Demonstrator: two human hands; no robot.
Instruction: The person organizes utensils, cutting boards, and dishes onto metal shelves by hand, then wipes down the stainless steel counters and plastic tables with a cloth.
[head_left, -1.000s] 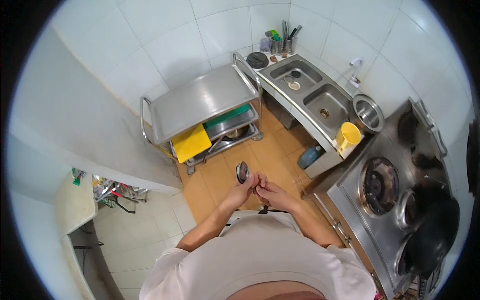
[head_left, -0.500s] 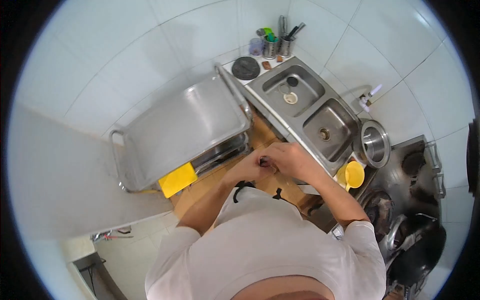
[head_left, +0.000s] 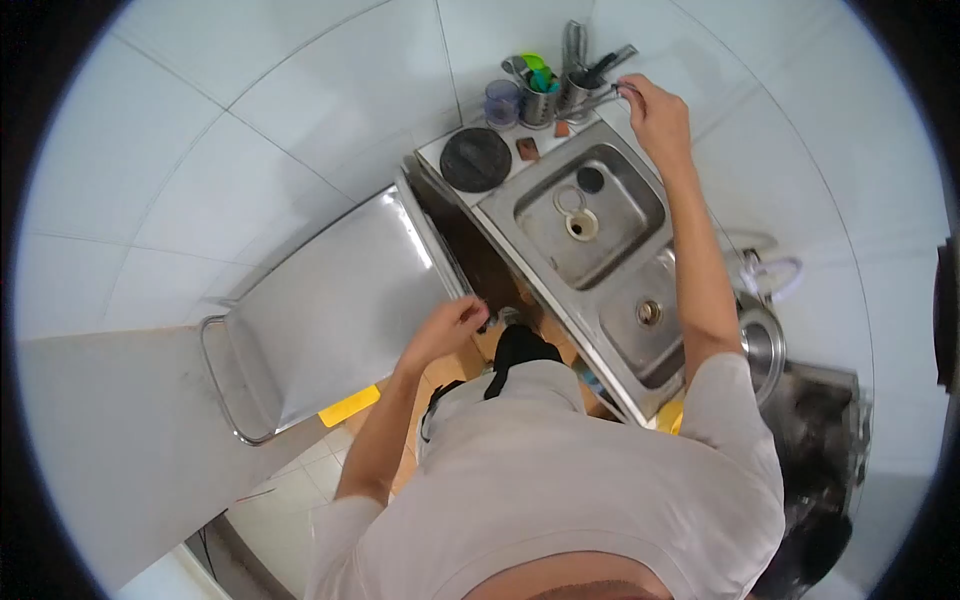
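The right hand [head_left: 655, 115] is stretched out to the far end of the kitchen, above the far right corner of the double sink [head_left: 590, 235]. Its fingers are pinched on the end of a thin metal utensil [head_left: 605, 97] whose other end points toward the two steel utensil holders [head_left: 555, 100] standing against the tiled wall; whether the utensil already sits inside a holder cannot be told. Green and blue handles stick up from the holders, and a small clear cup [head_left: 500, 102] stands just to their left.

The left hand [head_left: 450, 328] is held close to the body, at the near right edge of the steel cart [head_left: 330, 310] and near the dark gap between cart and sink. Its fingers are curled inward; something small and dark shows at their tips, but whether they grip it cannot be told.

On the surface to the left of the far sink basin lies a round black lid [head_left: 476, 159], with a small brown block [head_left: 528, 149] just beside it. In the far basin lie a ring-shaped piece and a pale strainer near the drain [head_left: 580, 222]; the near basin shows only its drain [head_left: 650, 312]. A tap [head_left: 765, 272] juts from the wall to the right, and a round steel bowl [head_left: 762, 345] sits near it, partly hidden by the right arm. A yellow board [head_left: 348, 405] peeks out under the cart's near edge.
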